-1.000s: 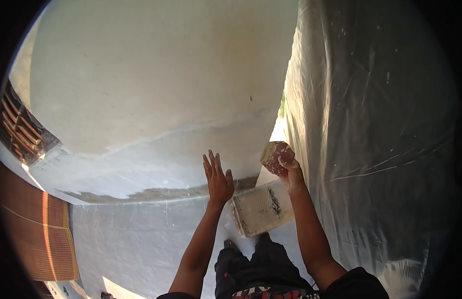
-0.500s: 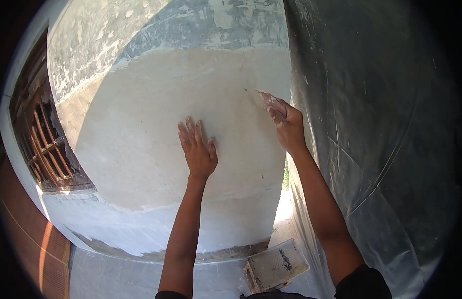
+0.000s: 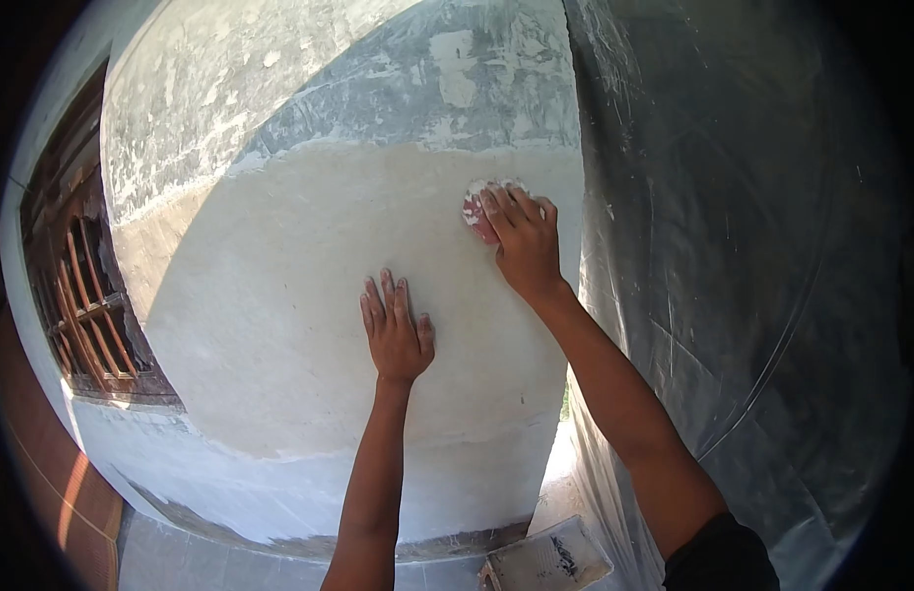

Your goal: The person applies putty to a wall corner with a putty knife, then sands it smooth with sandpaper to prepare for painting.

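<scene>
My left hand (image 3: pixel 398 340) lies flat against the wall (image 3: pixel 309 256), with its fingers spread and holding nothing. Higher up and to the right, my right hand (image 3: pixel 526 236) grips a flat reddish pad (image 3: pixel 478 219) smeared with white paste. The palm side of this hand faces the wall and the pad appears pressed on the surface; its exact kind I cannot make out. A smooth pale coat covers the wall around both hands, while rough, patchy grey shows above it.
A barred wooden window (image 3: pixel 97 295) is at the left. Dark plastic sheeting (image 3: pixel 733 246) hangs along the right, beside the wall's edge. A stained rectangular container (image 3: pixel 550 559) stands low at the bottom, on a grey tiled floor (image 3: pixel 201 557).
My right hand has turned from holding the pad edge-on to laying it toward the wall, shifting a little left. The left hand stays on the wall; the view has tilted up.
</scene>
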`<state>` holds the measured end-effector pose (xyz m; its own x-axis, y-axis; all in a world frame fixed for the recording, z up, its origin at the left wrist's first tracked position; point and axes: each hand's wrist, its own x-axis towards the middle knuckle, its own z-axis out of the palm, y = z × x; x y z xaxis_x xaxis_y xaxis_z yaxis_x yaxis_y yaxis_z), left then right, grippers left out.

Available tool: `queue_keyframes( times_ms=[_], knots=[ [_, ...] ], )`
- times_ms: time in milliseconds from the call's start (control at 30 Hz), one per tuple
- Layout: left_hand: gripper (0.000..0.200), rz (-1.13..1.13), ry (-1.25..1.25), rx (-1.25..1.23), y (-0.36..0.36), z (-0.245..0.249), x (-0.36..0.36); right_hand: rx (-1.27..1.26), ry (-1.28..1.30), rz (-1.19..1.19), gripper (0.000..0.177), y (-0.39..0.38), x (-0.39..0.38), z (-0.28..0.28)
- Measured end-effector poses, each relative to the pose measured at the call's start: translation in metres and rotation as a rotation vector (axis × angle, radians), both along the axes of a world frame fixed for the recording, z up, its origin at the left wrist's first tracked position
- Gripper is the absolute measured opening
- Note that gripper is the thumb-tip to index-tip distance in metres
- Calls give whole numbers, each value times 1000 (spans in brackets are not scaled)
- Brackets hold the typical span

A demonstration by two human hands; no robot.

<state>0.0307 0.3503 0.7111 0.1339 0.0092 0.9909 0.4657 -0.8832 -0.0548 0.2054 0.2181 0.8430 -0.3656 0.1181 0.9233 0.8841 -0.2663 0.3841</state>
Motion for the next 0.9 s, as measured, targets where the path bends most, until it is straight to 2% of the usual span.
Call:
queue_keyframes(
  times_ms=[333, 567, 633, 833, 900],
  knots=[
    [59, 1, -25, -12, -4, -2, -1, -123, 84, 82, 62, -20, 10, -100],
    [60, 3, -19, -10, -2, -3, -1, 11, 49, 128, 60, -9, -9, 6],
    [60, 5, -23, -8, -1, -3, 0, 26, 53, 90, 59, 5, -4, 6],
    [57, 27, -49, 17, -1, -5, 0, -66, 109, 111, 60, -6, 9, -131],
    [58, 17, -45, 18, -1, -5, 1, -190, 171, 112, 62, -18, 8, -156]
  ],
)
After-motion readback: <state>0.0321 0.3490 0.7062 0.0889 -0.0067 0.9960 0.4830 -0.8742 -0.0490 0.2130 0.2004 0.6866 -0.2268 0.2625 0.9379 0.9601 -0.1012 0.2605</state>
